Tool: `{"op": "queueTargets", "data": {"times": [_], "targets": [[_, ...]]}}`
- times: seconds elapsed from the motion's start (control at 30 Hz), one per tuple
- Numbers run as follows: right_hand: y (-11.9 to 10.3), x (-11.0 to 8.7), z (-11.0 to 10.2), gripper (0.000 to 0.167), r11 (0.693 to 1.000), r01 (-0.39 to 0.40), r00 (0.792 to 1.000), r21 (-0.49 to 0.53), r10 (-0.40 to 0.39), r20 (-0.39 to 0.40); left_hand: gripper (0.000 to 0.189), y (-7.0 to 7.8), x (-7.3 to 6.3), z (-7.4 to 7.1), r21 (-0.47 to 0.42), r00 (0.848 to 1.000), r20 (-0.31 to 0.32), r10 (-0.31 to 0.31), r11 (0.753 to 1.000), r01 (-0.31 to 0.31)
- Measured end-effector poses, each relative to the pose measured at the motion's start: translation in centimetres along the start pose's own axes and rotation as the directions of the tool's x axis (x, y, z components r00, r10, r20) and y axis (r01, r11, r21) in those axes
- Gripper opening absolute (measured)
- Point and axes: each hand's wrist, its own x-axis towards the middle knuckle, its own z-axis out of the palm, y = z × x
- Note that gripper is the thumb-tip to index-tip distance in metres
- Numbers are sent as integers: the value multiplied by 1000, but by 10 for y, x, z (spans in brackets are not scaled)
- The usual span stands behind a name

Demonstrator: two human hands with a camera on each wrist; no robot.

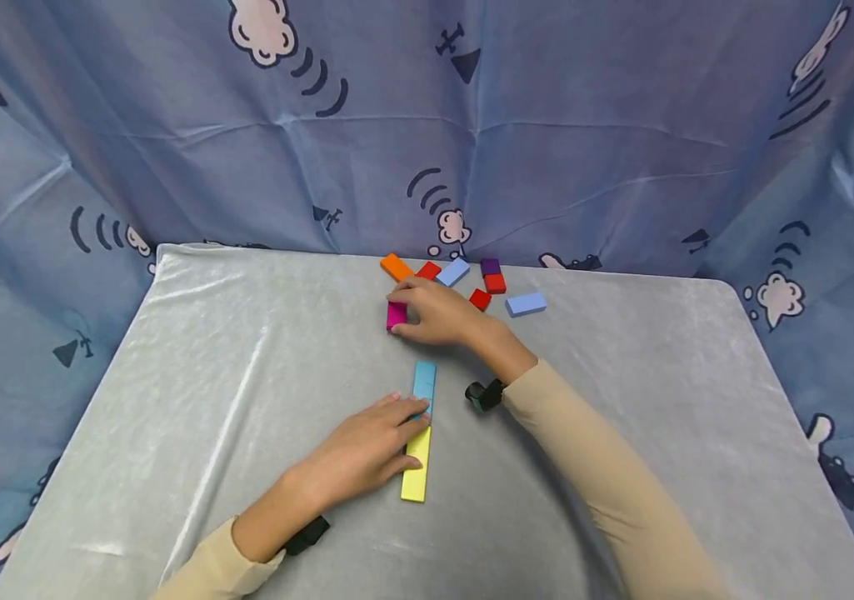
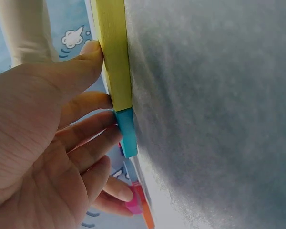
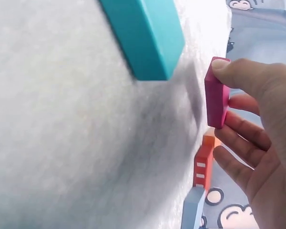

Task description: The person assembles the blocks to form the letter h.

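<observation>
My right hand (image 1: 437,313) pinches a magenta wooden block (image 1: 397,316) between thumb and fingers; in the right wrist view the block (image 3: 216,95) stands on its narrow end direction, thumb at one end and fingers at the other. Nearer to me, a long yellow block (image 1: 415,477) and a turquoise block (image 1: 424,379) lie end to end in a line. Across their left side rests my left hand (image 1: 359,454), its fingers fairly straight. Its thumb touches the yellow block (image 2: 113,57), and fingertips lie by the joint with the turquoise block (image 2: 127,131).
Behind the right hand lie an orange block (image 1: 397,267), several red blocks (image 1: 496,284), a purple block (image 1: 490,267) and two pale blue blocks (image 1: 526,305). A grey cloth covers the table (image 1: 666,400); a patterned blue curtain (image 1: 584,150) hangs behind it.
</observation>
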Motion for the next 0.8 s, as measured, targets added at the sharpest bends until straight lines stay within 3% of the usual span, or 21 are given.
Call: {"op": "queueTargets", "data": {"times": [0.17,0.3,0.8], "targets": [[1,-14,-3,52,1000,-12,1000,15,12,-5,56,-1,0,1,20,1000,-25,13,1000,-12],[2,-25,-2,54,999,-23,1000,31,22,11,56,-1,0,1,15,1000,-10,7,1000,-7],[6,-58,14,53,998,-11,995,56,16,-94,55,4,-4,2,36,1000,-12,-6,999,7]]}}
